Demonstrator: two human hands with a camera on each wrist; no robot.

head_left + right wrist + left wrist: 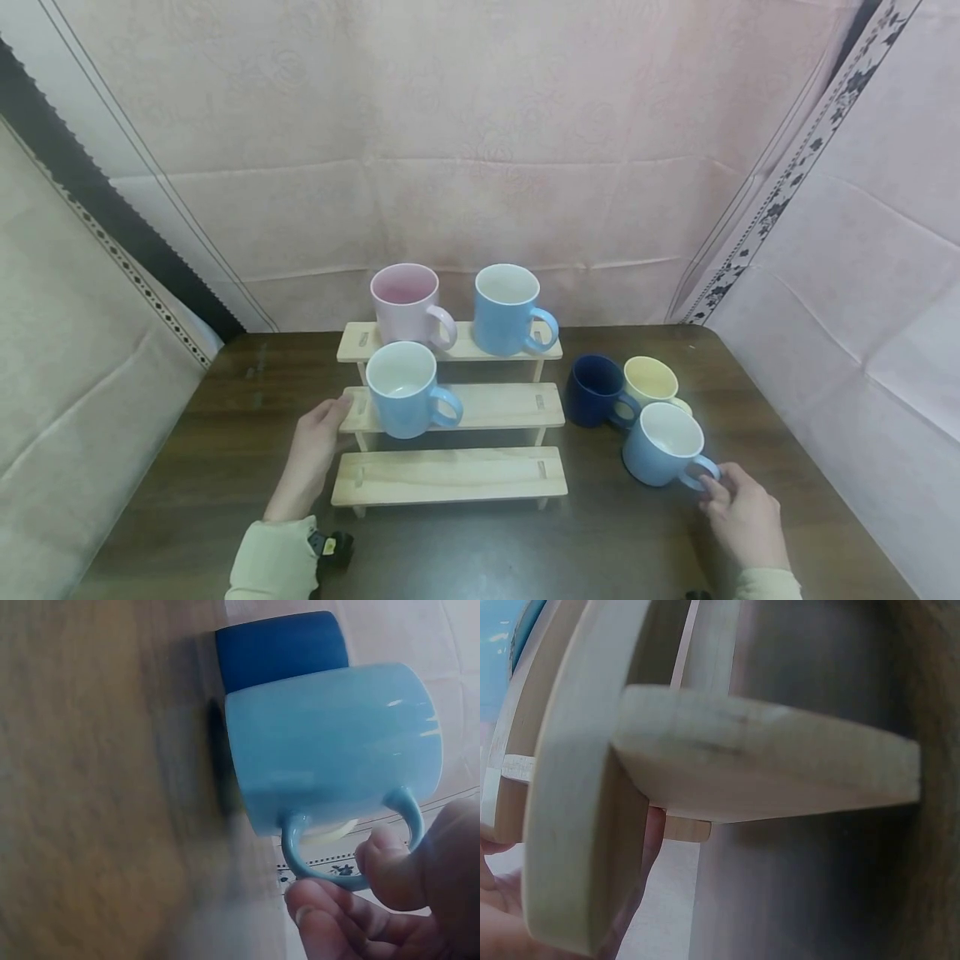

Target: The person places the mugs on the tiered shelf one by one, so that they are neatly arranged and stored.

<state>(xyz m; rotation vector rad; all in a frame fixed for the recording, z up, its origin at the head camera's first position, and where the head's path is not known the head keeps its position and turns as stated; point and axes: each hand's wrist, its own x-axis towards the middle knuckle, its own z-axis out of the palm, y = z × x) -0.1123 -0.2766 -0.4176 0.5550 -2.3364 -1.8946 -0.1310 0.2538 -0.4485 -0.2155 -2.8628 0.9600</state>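
Observation:
My right hand (pixel 746 517) pinches the handle of a light blue mug (pixel 663 444) at the right of the table. The right wrist view shows thumb and fingers (pixel 330 915) on that handle, with the mug's base close to the tabletop. My left hand (pixel 315 450) grips the left end of the middle step of a three-step wooden rack (pixel 450 475); in the left wrist view part of the hand is hidden behind the boards. Another light blue mug (pixel 403 400) stands upright on the middle step, near the left hand.
On the top step are a pink mug (pixel 405 312) and a third light blue mug (pixel 504 312). A dark blue mug (pixel 588 396) and a yellow mug (pixel 649 379) stand close behind the held mug. Cloth curtains (pixel 480 167) border the dark wooden table (pixel 450 558).

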